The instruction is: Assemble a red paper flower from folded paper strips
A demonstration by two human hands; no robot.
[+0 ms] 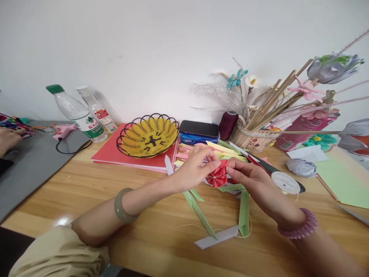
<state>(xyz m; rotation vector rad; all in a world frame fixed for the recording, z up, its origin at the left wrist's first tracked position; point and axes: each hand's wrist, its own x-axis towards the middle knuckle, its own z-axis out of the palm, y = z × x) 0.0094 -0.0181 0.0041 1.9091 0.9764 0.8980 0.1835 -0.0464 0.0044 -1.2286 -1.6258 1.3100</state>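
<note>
A red folded-paper flower (218,177) is held up between both hands over the wooden table. My left hand (197,167) pinches its upper left edge between thumb and fingers. From the other side, my right hand (248,175) grips its right edge with thumb and forefinger. Beneath the flower and hands lie folded paper strips in several colours; a green strip (244,213) and a white strip (216,237) reach toward the table's front. A thin pale string runs beside these strips. The fingertips partly cover the flower.
A yellow woven basket (144,139) rests on red paper (108,148). Behind stand two bottles, a phone (199,129) on a blue pack, and a maroon thread spool (228,125). A holder (249,136) with sticks and flowers stands right. At far left, another person's hand (10,139) is beside a pink glue gun (65,130).
</note>
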